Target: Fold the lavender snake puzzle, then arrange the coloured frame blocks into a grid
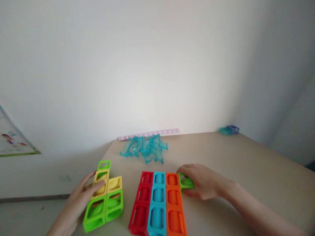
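Green block [185, 181] sits in your right hand [201, 185], fingers closed on it, touching the orange column [174, 203] at its far end. Keep it flush and level. Your left hand [81, 196] rests open-fingered against the yellow-green cluster [105, 196] on the counter [233, 157].

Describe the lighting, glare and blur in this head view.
Head view: soft, even light, a bright washed-out patch on the wall above the clear blue pieces; faint shadows under the right hand and the green block; whole frame slightly soft; left hand by the yellow blocks blurs toward the edge.
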Demonstrator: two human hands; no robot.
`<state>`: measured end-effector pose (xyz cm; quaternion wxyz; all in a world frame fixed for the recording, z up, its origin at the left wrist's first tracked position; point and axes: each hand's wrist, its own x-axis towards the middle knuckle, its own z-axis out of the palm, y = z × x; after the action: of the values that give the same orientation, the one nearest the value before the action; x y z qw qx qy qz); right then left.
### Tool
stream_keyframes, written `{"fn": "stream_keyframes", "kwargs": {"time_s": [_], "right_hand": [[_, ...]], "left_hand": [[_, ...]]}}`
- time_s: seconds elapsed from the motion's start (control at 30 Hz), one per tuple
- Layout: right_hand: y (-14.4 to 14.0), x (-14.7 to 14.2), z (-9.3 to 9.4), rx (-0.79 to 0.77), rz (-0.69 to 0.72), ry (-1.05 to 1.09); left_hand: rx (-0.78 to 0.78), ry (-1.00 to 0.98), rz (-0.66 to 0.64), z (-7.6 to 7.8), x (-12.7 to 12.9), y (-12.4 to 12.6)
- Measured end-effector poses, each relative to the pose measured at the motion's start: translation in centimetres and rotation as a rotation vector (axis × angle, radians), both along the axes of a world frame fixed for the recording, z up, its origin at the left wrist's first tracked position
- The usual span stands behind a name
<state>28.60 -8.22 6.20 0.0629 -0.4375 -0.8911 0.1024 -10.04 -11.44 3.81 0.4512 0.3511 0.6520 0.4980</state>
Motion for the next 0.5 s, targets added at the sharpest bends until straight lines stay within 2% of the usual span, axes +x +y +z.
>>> {"fn": "stream_keyframes", "kwargs": {"time_s": [0.13,0.23,0.3,0.33,0.37,0.4,0.5], "right_hand": [[-0.1,0.2,1.0,-0.057,0.083,0.056],[0.0,-0.7,2.0,-0.039,0.150,0.123],[0.1,-2.0,2.3,0.000,0.173,0.164],[0.2,-2.8,2.2,0.021,0.189,0.168],[0.3,-3.6,2.0,0.028,0.217,0.159],[0.4,-4.4,1.7,0.026,0.247,0.148],[0.8,-6.1,0.5,0.002,0.309,0.140]], "left_hand": [[-0.001,0.196,-0.084,-0.1,-1.7,0.5],[0.035,0.376,-0.129,0.0,-2.6,0.5],[0.104,0.566,-0.047,0.4,-1.8,0.0],[0.180,0.686,0.018,0.7,-0.8,-0.5],[0.323,0.773,0.068,0.9,0.6,-1.1],[0.462,0.792,0.034,0.8,2.2,-1.7],[0.714,0.695,-0.423,-0.9,7.9,-3.3]]}}
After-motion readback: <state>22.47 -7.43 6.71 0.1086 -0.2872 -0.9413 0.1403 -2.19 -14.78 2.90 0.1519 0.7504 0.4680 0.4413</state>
